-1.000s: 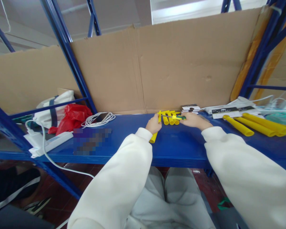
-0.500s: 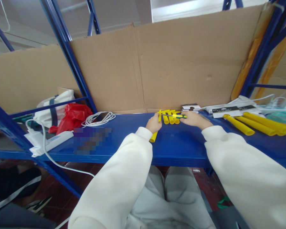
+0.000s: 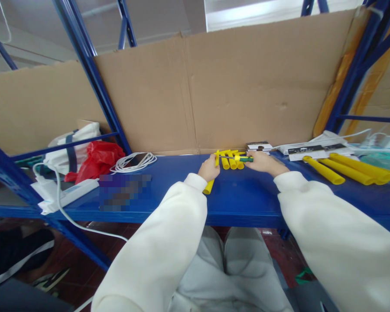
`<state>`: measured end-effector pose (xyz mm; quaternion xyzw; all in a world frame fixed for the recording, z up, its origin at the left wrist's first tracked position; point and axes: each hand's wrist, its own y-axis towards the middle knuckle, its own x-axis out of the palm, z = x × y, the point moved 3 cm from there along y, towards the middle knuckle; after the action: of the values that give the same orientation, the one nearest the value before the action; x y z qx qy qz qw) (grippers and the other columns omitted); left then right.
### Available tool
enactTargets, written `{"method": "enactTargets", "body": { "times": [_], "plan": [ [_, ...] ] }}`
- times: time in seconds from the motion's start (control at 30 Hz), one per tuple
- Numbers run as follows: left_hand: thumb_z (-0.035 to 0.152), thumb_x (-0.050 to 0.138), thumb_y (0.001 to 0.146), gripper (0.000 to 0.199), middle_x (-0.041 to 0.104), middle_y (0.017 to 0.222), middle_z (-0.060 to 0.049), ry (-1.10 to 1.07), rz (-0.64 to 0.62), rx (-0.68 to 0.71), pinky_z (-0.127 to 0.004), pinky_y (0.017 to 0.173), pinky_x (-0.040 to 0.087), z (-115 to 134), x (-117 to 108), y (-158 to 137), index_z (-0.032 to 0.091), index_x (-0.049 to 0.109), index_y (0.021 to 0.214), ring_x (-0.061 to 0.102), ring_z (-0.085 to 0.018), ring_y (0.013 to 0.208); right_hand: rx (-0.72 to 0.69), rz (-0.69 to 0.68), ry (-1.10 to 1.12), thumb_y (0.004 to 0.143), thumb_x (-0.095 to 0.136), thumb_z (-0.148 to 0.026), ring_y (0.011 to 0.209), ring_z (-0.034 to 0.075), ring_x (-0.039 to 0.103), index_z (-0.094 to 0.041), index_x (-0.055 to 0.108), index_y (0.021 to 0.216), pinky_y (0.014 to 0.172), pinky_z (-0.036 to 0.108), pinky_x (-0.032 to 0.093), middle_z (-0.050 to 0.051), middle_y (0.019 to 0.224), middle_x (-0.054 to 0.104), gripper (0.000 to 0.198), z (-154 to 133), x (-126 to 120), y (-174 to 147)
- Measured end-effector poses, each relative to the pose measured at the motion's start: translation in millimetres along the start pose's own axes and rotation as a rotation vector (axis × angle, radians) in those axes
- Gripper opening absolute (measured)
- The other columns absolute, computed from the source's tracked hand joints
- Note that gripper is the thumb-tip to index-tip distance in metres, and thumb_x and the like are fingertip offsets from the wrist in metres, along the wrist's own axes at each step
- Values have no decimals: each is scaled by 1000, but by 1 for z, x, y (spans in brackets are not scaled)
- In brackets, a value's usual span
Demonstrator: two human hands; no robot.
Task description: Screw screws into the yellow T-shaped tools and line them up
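Note:
My left hand is closed around a yellow tube, whose lower end sticks out below the fist and whose top shows above it. In my right hand is a screwdriver with a yellow and green handle. Its thin shaft points left and reaches the upper part of the held tube; whether it meets a screw there is too small to see. Between my hands, on the blue shelf, lie several more yellow tubes, partly behind the screwdriver.
Yellow tubes with black-and-white cards lie at the right. Small stacked cards sit behind my right hand. To the left are a coiled white cable, a red plastic bag and a white power strip. Cardboard closes the back.
The screwdriver's handle looks slightly turned, with more green showing. Both hands keep their places, and the whole view has shifted very slightly.

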<state>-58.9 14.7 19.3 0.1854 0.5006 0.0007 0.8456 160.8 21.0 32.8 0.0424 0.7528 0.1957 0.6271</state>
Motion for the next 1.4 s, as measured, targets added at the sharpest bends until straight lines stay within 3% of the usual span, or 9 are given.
{"method": "enactTargets", "body": {
  "times": [0.2,0.37,0.47,0.67,0.9,1.13,1.4],
  "plan": [
    [14,60,94,44,71,135,-14,-24,9,-7,-40,111,50,0,1,0,19,54,137,68,-28,126,2,40,-8,79,70,-22,84,26,71,-16,67,115,71,28,47,13,98,78,36,6,9,6],
    [14,57,96,43,69,139,-17,-48,-31,-20,-38,105,53,0,0,0,15,51,139,76,-26,110,6,7,48,88,60,-26,89,25,72,-17,69,109,75,28,48,14,104,78,24,3,7,4],
    [14,58,97,43,69,139,-17,-43,-32,-18,-38,105,53,0,0,0,15,51,139,77,-25,105,-4,5,40,87,61,-24,85,24,72,-17,70,102,72,28,47,13,98,78,19,3,7,4],
    [14,58,96,42,70,138,-16,-50,-32,-18,-36,104,53,0,1,0,17,51,138,77,-23,103,-13,52,36,77,71,-19,84,24,72,-17,68,111,70,27,48,12,99,78,34,8,13,7],
    [15,58,96,41,69,139,-14,-56,-28,-25,-36,103,54,-1,0,0,19,51,137,77,-23,105,-15,13,38,86,64,-25,91,26,73,-17,73,97,77,28,50,13,103,79,16,7,14,9],
    [14,57,96,42,67,141,-15,-62,-40,-23,-35,102,55,0,0,0,18,50,137,77,-23,105,-37,59,58,80,73,-26,81,24,71,-19,67,108,68,27,48,9,92,78,29,13,17,9],
    [14,57,96,43,67,142,-16,-64,-46,-21,-35,101,56,-1,2,1,17,49,139,77,-23,104,-23,7,36,86,63,-22,89,25,72,-17,71,97,74,26,50,13,102,79,15,5,12,7]
  ]
}}
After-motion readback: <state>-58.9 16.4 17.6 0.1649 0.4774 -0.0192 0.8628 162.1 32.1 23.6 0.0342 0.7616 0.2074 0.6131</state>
